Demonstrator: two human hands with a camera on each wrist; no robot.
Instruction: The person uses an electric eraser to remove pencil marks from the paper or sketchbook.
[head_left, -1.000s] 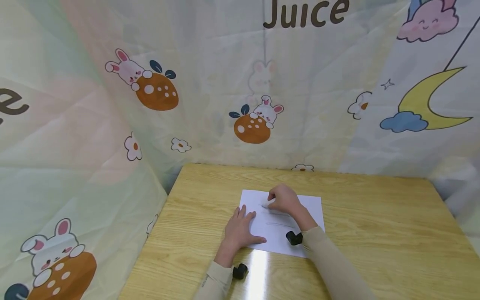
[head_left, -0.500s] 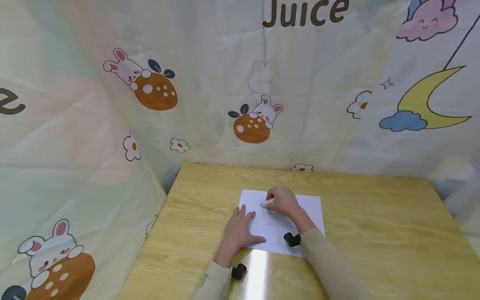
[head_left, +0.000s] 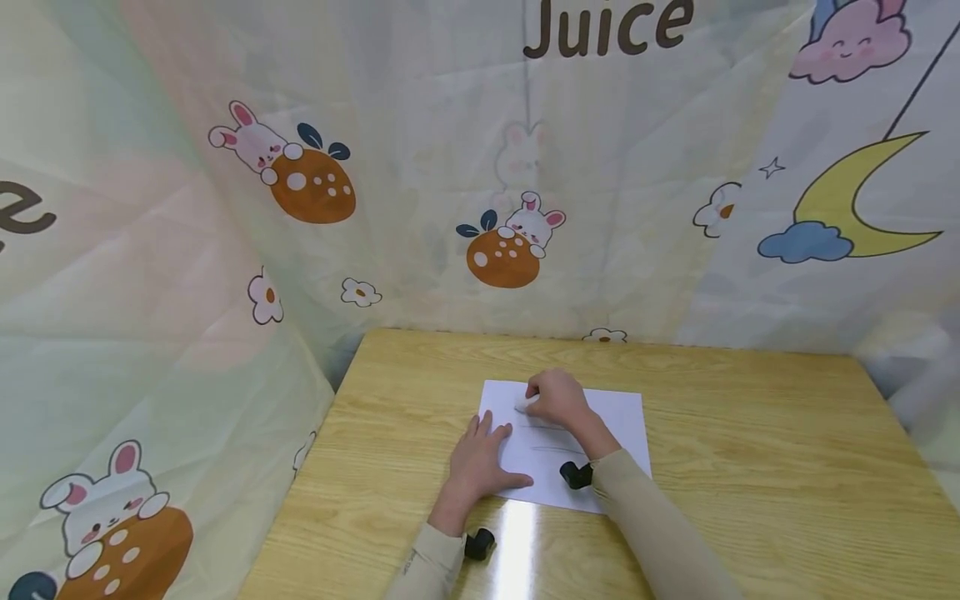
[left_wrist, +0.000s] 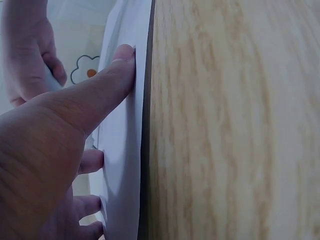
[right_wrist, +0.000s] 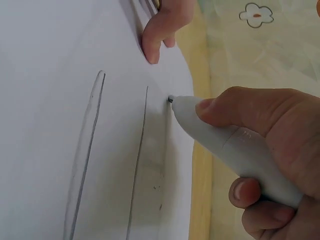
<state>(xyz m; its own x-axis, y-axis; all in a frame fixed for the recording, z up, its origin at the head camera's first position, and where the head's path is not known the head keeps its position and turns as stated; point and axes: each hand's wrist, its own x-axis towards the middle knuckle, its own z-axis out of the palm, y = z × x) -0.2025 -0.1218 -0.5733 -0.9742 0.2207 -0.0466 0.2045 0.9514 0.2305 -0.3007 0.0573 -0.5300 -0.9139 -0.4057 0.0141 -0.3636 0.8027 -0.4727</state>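
A white sheet of paper (head_left: 621, 418) lies on the wooden table. My left hand (head_left: 477, 461) rests on its left part with fingers spread, and the thumb (left_wrist: 107, 87) lies near the paper's front edge in the left wrist view. My right hand (head_left: 558, 397) grips a thick white electric eraser (right_wrist: 240, 145) with a tapered nose. Its small dark tip touches the paper at the top end of a faint pencil line (right_wrist: 166, 135). Beside that run a darker pencil line (right_wrist: 138, 160) and a doubled pencil line (right_wrist: 87, 160). Small dark specks (right_wrist: 157, 189) lie near the faint line.
The wooden table (head_left: 757, 467) extends to both sides of the paper. Behind it hangs a printed cloth (head_left: 420, 167) with rabbits, a moon and flowers, and it also covers the left side. A black camera mount (head_left: 576, 475) sits at the right wrist, another mount (head_left: 479, 544) at the left.
My right hand has shifted slightly left over the upper part of the paper, still gripping the electric eraser. The left hand has stayed in place.
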